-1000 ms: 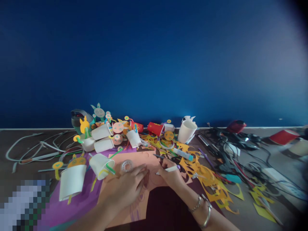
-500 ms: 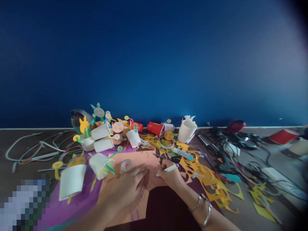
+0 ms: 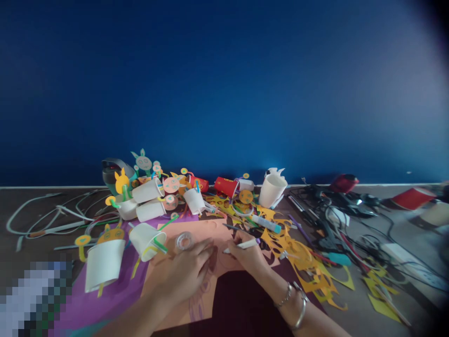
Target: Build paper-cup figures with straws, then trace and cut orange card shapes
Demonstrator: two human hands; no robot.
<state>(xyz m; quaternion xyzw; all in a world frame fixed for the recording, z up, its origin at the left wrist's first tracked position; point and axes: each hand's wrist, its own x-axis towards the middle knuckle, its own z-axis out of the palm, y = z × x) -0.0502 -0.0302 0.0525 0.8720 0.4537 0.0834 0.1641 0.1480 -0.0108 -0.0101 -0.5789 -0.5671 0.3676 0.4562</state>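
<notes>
An orange paper sheet (image 3: pixel 206 229) lies in front of me, with purple drawn shapes (image 3: pixel 198 302) near its lower edge. My left hand (image 3: pixel 191 269) rests flat on the sheet with its fingers stretched out, holding nothing. To the right, my right hand (image 3: pixel 245 255) grips a white marker (image 3: pixel 247 244) with a purple end; its tip is at the paper, by a faint round outline. A clear tape roll (image 3: pixel 184 241) sits just beyond my left fingers. Dark-handled scissors or a similar thin dark tool (image 3: pixel 235 228) lies beyond my right hand.
White paper cups (image 3: pixel 105 265) with paper animal faces and straws stand or lie at left and back. Yellow paper scraps (image 3: pixel 298 257) spread rightward. Black cables and tools (image 3: pixel 329 234) lie at the right, white cables (image 3: pixel 52 224) at the left. A blue wall (image 3: pixel 224 93) rises behind.
The marker and the right fingers have shifted slightly left, and the marker lies a little flatter. My left hand has stayed nearly in place.
</notes>
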